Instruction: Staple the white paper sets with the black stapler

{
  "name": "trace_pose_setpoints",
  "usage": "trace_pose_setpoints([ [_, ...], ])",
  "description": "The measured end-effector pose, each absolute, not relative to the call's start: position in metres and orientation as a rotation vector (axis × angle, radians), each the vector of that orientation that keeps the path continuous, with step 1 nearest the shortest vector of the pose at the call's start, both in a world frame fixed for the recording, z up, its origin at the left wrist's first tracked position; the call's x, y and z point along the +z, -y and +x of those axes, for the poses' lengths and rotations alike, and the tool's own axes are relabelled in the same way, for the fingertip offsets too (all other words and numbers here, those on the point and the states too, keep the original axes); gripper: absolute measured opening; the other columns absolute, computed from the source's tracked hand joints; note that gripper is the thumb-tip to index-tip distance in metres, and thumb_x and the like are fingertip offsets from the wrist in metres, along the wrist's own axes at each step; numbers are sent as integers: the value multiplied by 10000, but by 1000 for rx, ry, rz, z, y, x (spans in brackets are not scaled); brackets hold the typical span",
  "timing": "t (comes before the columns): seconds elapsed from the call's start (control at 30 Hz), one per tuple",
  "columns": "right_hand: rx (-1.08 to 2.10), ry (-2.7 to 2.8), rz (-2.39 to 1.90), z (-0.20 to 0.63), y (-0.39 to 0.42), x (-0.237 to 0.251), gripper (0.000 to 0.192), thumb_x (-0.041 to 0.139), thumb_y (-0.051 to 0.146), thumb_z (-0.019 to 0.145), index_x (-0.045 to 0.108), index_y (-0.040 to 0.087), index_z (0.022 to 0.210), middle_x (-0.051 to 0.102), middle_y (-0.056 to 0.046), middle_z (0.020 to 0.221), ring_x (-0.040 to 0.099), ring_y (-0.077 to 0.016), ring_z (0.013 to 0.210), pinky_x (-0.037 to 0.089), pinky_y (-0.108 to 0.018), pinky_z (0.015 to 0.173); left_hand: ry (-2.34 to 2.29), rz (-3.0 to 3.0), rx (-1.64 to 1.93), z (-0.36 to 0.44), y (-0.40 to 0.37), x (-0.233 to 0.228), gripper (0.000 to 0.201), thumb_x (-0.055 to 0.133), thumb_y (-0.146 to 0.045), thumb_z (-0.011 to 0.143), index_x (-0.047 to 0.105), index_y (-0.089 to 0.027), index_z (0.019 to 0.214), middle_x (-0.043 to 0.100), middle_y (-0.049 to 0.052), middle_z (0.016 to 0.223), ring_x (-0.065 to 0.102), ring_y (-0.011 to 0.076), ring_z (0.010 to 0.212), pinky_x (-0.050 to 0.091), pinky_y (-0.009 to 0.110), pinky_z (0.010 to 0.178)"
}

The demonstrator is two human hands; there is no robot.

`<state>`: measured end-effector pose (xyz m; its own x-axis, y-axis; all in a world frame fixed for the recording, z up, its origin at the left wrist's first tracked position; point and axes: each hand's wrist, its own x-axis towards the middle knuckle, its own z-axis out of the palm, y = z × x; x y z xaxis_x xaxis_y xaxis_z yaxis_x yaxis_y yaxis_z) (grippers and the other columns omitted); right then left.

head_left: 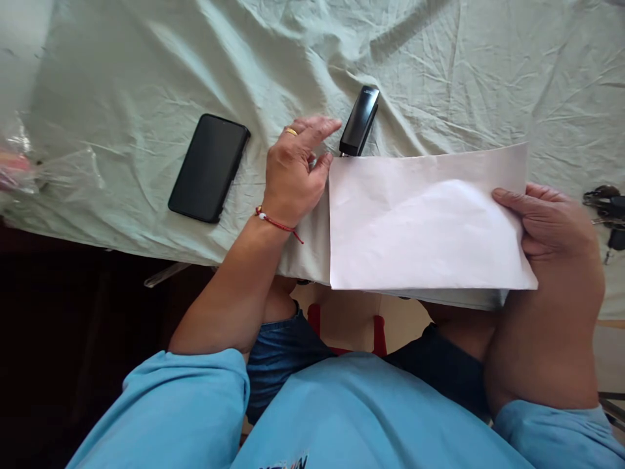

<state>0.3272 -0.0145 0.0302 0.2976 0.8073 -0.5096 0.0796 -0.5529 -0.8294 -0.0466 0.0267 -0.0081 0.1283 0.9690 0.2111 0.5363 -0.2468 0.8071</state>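
Note:
A white sheet of paper [415, 228] lies over the table's front edge, slightly curved. My right hand [551, 218] grips its right side, thumb on top and fingers beneath. Just beyond the sheet's upper left corner is a black stapler [360, 120], set at a slant with its near end close to the paper's edge. My left hand [297, 159] is beside the stapler, with its thumb near the sheet's corner. Its fingers are stretched toward the stapler and apart from the thumb, with nothing held between them. Whether the paper is one sheet or more, I cannot tell.
On the left lies a black smartphone [209, 168], screen up. Clear plastic wrapping [68, 172] sits at the far left. A bunch of keys [608, 205] is at the right edge. A wrinkled pale green cloth [273, 58] covers the table, whose front edge runs below my arms.

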Motion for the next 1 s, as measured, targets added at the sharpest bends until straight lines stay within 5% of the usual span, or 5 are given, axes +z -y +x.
trace_pose_setpoints([
  [0.2, 1297, 794, -1891, 329, 18, 35, 282, 719, 266, 746, 723, 226, 1025, 700, -16, 879, 623, -110, 548, 576, -265, 551, -1471, 1956, 962, -40, -22, -2, 296, 650, -324, 1029, 737, -264, 1305, 826, -5, 1165, 675, 246, 1199, 514, 488, 1165],
  [0.43, 1310, 811, -1902, 336, 20, 35, 302, 742, 303, 742, 719, 245, 1037, 701, -10, 869, 623, -119, 549, 566, -266, 527, -1341, 2413, 1092, -36, -24, -5, 393, 555, -299, 1079, 708, -352, 1438, 624, -1, 1634, 488, 269, 1578, 368, 533, 1350],
  [0.73, 1308, 876, -1895, 343, 26, 39, 373, 758, 364, 751, 721, 253, 1105, 707, -30, 961, 644, -132, 580, 553, -253, 515, -1324, 2243, 884, -29, -28, -9, 346, 532, -219, 1080, 708, -311, 1363, 723, -28, 1515, 557, 232, 1529, 203, 584, 1381],
  [1.0, 1260, 858, -1920, 344, 27, 39, 320, 737, 343, 763, 725, 251, 1069, 706, -31, 952, 624, -116, 554, 533, -234, 486, -1305, 2240, 850, -34, -28, -4, 402, 488, -172, 1043, 727, -296, 1342, 744, -23, 1489, 566, 217, 1523, 309, 566, 1341],
])
